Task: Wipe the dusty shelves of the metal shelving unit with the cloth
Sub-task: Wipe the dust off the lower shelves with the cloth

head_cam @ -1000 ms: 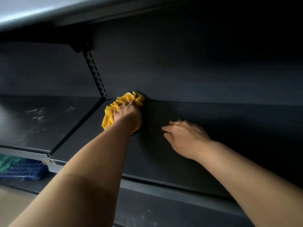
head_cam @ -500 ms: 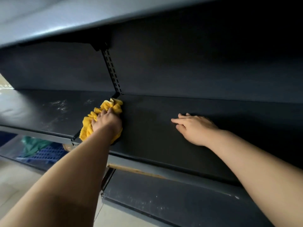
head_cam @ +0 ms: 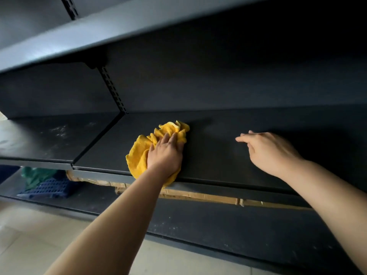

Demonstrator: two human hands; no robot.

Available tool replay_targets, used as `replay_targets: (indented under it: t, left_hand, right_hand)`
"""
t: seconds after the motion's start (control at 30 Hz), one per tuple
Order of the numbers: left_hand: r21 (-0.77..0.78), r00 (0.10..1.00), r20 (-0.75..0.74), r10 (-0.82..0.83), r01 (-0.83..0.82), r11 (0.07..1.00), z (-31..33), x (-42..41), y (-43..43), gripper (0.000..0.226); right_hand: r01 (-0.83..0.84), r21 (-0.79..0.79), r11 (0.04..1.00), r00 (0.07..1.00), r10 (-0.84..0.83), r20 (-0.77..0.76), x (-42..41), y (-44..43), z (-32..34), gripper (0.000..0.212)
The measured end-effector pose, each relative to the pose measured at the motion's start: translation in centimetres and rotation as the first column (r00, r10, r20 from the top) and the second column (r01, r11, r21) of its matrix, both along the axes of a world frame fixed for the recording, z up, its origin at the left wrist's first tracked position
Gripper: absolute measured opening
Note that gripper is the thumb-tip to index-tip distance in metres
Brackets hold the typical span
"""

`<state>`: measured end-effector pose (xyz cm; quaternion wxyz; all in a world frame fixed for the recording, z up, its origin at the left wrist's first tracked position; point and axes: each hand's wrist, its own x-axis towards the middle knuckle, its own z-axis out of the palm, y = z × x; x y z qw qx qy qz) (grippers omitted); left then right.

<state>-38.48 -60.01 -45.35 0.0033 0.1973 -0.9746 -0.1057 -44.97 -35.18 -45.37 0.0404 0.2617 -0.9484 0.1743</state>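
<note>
Head view. Your left hand [head_cam: 164, 153] lies palm-down on the yellow cloth [head_cam: 143, 151], fingers [head_cam: 172, 138] extended and held close together, pressing the fabric flat against the middle shelf [head_cam: 214, 147] of the metal shelving unit [head_cam: 119, 34]. It presses rather than clenches; nothing is gripped. The cloth is bunched. Crumpled folds project beyond your fingertips toward the back panel, a wider flap spreads out to the thumb side, and the near end hangs over the shelf's front lip beneath your wrist.

Your right hand [head_cam: 268, 151] is on the same shelf, well apart from the cloth on the little-finger side of your left hand. Its fingers are loosely spread and empty, the index finger pointing toward the cloth. Whether the fingertips touch the surface or sit just above it cannot be determined.

The shelf surface between your two hands is dark and shows a faint pale haze ahead of the right fingertips. The neighbouring shelf panel [head_cam: 49, 139], beyond the seam on the thumb side of your left hand, carries visible whitish dust smears. A slotted upright [head_cam: 113, 90] rises from the rear end of that seam.

Below your wrists, the bottom shelf [head_cam: 218, 221] shows scattered pale specks. On it sit flattened cardboard [head_cam: 198, 196], a blue perforated crate [head_cam: 51, 188] and green material [head_cam: 37, 175] on that crate.
</note>
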Motion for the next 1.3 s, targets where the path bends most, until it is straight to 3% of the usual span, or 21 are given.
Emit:
replay_targets:
  t: [0.27,0.6,0.73,1.0,1.17,1.3]
  left_hand:
    - [0.037,0.963,-0.008,-0.269,0.269,0.962,-0.2,-1.5,12.8,0.056]
    - [0.082,0.84,-0.04,-0.541,0.543,0.836,0.0,-2.1,24.7,0.053]
    - [0.089,0.785,-0.108,-0.61,0.619,0.78,-0.3,-1.4,27.5,0.049]
    - [0.07,0.683,-0.276,-0.676,0.716,0.694,-1.4,-0.6,29.2,0.041]
    - [0.119,0.634,-0.298,-0.714,0.766,0.631,-0.8,-0.3,27.9,0.037]
    - [0.157,0.701,-0.257,-0.666,0.71,0.687,0.2,0.2,25.1,0.037]
  right_hand:
    - [0.252,0.062,0.966,0.968,-0.25,-0.033,2.0,10.0,0.4,0.038]
    - [0.43,0.122,0.895,0.903,-0.426,-0.058,4.3,17.1,-0.2,0.038]
    - [0.506,0.078,0.859,0.862,-0.504,-0.047,5.5,19.3,-0.2,0.035]
    - [0.529,0.068,0.846,0.847,-0.522,-0.102,7.5,21.3,-0.2,0.023]
    - [0.49,0.038,0.871,0.867,-0.482,-0.123,8.0,20.4,0.5,0.024]
    - [0.415,-0.006,0.91,0.904,-0.413,-0.108,7.7,18.2,0.6,0.024]
